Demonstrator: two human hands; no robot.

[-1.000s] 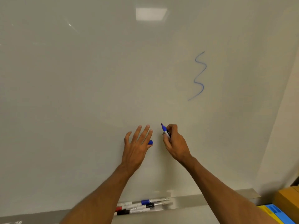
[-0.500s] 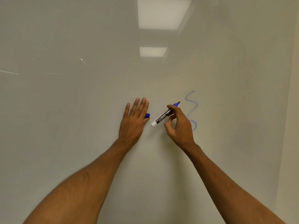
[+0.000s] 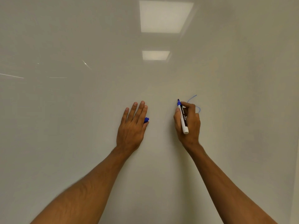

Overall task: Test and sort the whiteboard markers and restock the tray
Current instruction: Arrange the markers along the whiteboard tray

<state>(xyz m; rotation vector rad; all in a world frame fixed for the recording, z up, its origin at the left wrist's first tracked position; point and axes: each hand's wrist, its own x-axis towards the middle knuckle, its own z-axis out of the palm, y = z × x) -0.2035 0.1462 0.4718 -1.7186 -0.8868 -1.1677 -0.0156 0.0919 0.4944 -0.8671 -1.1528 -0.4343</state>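
Glossy white whiteboard [image 3: 80, 126] fills the view, with two ceiling light panels [image 3: 165, 16] reflected near its top and a thin blue squiggle [image 3: 199, 109] drawn at centre right, partly hidden behind the right hand. Right hand [image 3: 188, 125] is clamped around an uncapped blue marker [image 3: 182, 117], held nearly upright with its blue tip uppermost at the board surface and its white end pointing down. Left hand [image 3: 131, 126] lies flat against the board with fingers extended and close together, a blue cap [image 3: 146, 119] showing at its thumb side, well apart from the marker.
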